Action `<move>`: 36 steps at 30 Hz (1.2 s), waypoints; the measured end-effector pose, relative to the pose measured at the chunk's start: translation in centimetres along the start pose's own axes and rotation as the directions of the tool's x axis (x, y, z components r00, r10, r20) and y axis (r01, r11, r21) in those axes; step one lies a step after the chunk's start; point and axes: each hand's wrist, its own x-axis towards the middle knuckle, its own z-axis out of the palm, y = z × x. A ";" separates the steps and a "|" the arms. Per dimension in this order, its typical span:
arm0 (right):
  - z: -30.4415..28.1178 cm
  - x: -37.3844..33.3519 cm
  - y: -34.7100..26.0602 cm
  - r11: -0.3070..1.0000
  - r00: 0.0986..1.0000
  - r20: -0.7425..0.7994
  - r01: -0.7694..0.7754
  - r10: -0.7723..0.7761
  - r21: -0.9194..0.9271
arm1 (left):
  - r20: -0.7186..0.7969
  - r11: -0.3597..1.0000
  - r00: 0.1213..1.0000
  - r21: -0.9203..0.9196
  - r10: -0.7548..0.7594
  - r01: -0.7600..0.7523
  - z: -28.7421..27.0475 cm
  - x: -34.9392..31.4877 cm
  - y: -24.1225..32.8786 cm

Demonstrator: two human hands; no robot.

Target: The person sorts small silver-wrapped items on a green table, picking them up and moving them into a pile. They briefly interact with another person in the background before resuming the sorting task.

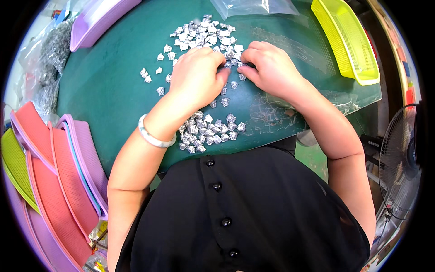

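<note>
Small crumpled-looking silver pieces lie on the green table in two groups. The larger, loose pile (199, 34) spreads beyond my hands, and a smaller heap (210, 129) lies close to the table's near edge. At the near side of the far pile, my left hand (197, 75) is bent inward with its fingers curled and its thumb toward the pieces. Facing it, my right hand (272, 70) has curled fingers, with thumb and index at the silver pieces (234, 62) between the hands. My fingertips are partly hidden, so whatever they grip cannot be made out. A few single pieces (224, 101) lie between the two groups.
A yellow-green basket (346, 41) stands at the far right, a purple basket (102, 20) at the far left. Stacked pink, purple and green baskets (59, 181) fill the near left. Clear plastic (253, 7) lies at the back. A fan (398, 154) stands right of the table.
</note>
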 end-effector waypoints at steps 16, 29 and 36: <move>-1.6 0.4 2.1 0.876 0.957 0.225 -0.264 0.185 0.404 | 0.294 0.850 0.901 -0.332 -0.320 0.410 -1.2 1.2 0.2; -1.2 -1.9 2.7 0.986 0.977 -0.143 0.154 -0.161 -0.058 | 0.371 0.805 0.869 -0.373 -0.327 0.462 -1.4 0.9 2.2; -1.7 -3.6 1.9 0.947 0.947 -0.030 0.318 -0.319 -0.045 | 0.056 0.920 0.940 0.198 0.335 -0.340 2.3 -1.5 4.2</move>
